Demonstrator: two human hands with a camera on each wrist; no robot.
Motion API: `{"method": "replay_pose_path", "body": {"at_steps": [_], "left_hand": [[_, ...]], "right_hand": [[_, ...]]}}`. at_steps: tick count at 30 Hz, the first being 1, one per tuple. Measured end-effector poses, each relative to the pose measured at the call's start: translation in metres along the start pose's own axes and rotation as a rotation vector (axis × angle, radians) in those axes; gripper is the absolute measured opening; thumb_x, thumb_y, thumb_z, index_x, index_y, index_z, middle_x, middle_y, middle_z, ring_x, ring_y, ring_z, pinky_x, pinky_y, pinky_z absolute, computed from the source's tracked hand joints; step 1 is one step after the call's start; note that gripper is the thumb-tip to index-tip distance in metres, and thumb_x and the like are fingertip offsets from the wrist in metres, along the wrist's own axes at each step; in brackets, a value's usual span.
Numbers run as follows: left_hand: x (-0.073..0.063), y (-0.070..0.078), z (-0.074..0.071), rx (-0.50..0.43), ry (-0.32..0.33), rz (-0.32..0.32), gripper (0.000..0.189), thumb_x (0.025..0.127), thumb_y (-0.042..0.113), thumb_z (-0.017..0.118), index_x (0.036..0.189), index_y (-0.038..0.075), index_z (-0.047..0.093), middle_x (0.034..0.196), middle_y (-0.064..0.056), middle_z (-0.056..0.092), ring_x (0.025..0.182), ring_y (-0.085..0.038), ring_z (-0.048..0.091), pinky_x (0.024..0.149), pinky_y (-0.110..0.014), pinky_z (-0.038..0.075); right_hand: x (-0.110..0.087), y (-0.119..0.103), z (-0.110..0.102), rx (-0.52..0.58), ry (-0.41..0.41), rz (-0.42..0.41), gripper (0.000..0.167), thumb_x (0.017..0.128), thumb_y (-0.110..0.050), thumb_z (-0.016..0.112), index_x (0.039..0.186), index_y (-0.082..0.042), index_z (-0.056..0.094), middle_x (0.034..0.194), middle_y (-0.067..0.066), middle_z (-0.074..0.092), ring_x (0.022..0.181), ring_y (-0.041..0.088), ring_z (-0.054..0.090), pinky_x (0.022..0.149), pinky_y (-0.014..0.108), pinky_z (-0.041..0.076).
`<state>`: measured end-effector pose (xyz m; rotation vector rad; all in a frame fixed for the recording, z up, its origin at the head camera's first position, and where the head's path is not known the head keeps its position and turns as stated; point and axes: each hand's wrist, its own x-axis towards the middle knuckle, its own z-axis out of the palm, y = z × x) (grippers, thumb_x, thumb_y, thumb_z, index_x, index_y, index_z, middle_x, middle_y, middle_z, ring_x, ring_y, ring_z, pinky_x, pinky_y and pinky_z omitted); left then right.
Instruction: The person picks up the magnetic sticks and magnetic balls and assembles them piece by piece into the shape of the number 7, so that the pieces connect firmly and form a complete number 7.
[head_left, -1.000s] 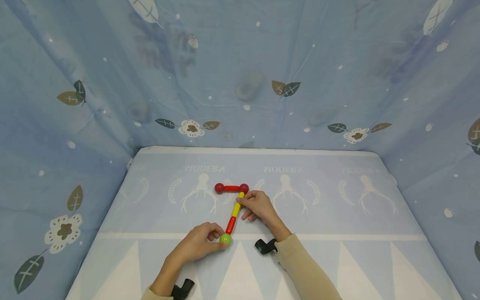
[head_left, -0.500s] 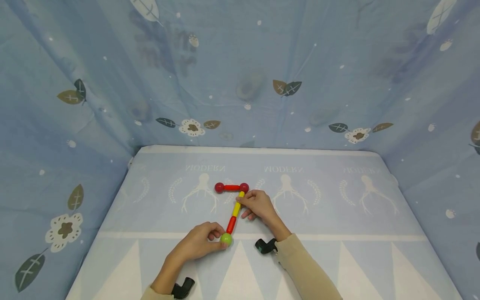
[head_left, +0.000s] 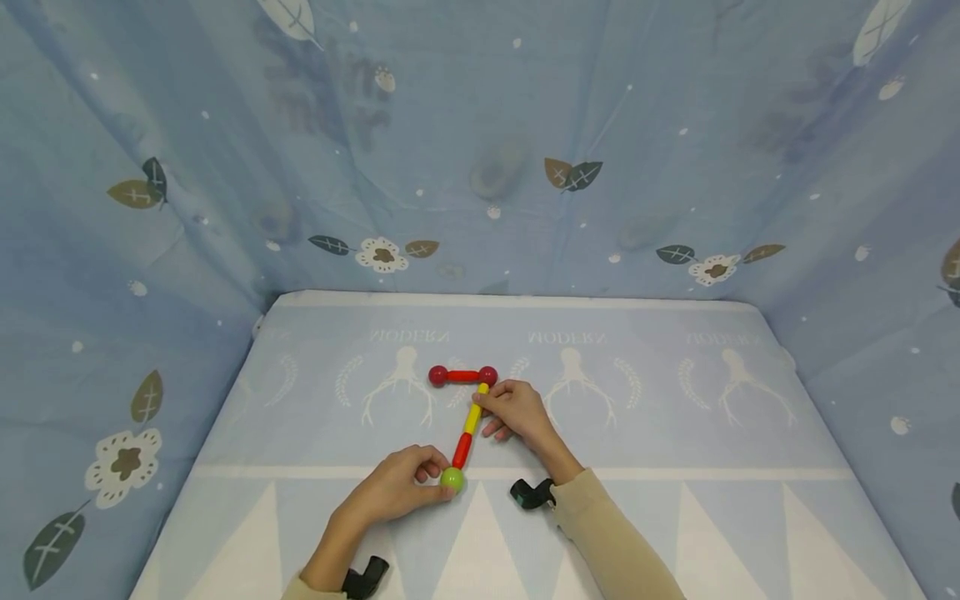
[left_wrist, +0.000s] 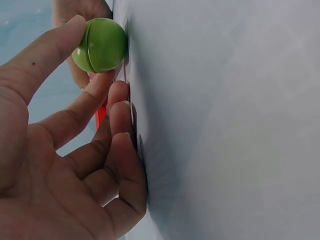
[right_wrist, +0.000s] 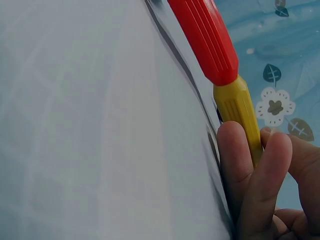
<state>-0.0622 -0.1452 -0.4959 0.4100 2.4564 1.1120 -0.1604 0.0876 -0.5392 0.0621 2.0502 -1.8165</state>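
Note:
Between thumb and forefinger, my left hand [head_left: 397, 485] pinches a green ball [left_wrist: 105, 46] at the near end of a toy chain. From that ball a red rod [head_left: 462, 451] runs away from me and meets a yellow rod [right_wrist: 237, 107] end to end. My right hand [head_left: 521, 410] pinches the yellow rod near its far end. Beyond it sits a dark red ball [head_left: 488, 375], joined by another red rod [head_left: 462, 377] to a second dark red ball [head_left: 438, 376] on the left. The chain makes a bent shape on the table.
The pieces lie on a pale blue and white patterned cloth [head_left: 637, 433] over the table. Blue printed curtains [head_left: 450, 150] enclose the back and both sides. A black wrist mount [head_left: 531, 493] is on the right wrist, another [head_left: 366, 577] on the left.

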Motion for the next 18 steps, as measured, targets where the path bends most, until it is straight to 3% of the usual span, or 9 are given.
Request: {"method": "replay_pose_path", "body": {"at_steps": [11, 18], "left_hand": [[0.000, 0.004, -0.006, -0.008, -0.017, -0.012, 0.037, 0.083, 0.038, 0.082, 0.106, 0.013, 0.069, 0.093, 0.003, 0.061, 0.086, -0.018, 0.056, 0.075, -0.035, 0.047], [-0.002, 0.004, -0.016, 0.000, 0.075, -0.039, 0.037, 0.085, 0.034, 0.081, 0.112, 0.012, 0.069, 0.098, 0.002, 0.063, 0.090, -0.018, 0.057, 0.078, -0.037, 0.048]], "right_hand": [[-0.006, -0.006, -0.008, 0.023, -0.025, 0.023, 0.040, 0.091, -0.034, 0.076, 0.104, 0.002, 0.065, 0.088, 0.015, 0.071, 0.060, 0.026, 0.071, 0.051, 0.032, 0.055], [-0.021, -0.013, -0.021, -0.027, -0.008, -0.024, 0.036, 0.093, -0.032, 0.074, 0.106, 0.001, 0.065, 0.089, 0.015, 0.071, 0.063, 0.023, 0.068, 0.054, 0.035, 0.056]]}}
